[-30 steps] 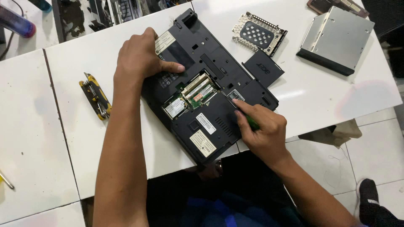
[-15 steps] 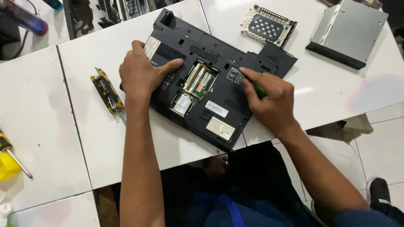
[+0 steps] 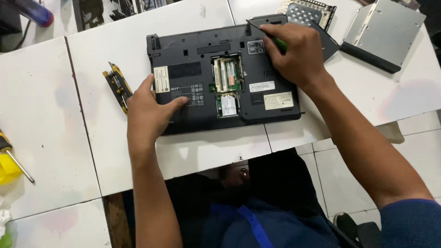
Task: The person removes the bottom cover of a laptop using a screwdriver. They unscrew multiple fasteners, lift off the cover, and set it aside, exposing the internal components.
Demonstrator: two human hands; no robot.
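A dark grey laptop (image 3: 193, 62) lies upside down on the white table (image 3: 206, 151), its memory bay open with green boards showing. My left hand (image 3: 147, 112) presses flat on the laptop's near left corner, holding nothing. My right hand (image 3: 296, 53) grips a green-handled screwdriver (image 3: 275, 41), whose tip points at the laptop's far right edge.
A yellow and black multi-tool (image 3: 117, 85) lies left of the laptop. A silver optical drive (image 3: 383, 32) and a perforated drive caddy (image 3: 305, 14) sit at the far right. A yellow-handled screwdriver (image 3: 11, 158) rests at the left edge. Floor tiles (image 3: 349, 170) show below the table.
The laptop has turned from a slant to lie square with the table edge. My right hand moved with the screwdriver to the far right edge. My left hand slid to the near left corner.
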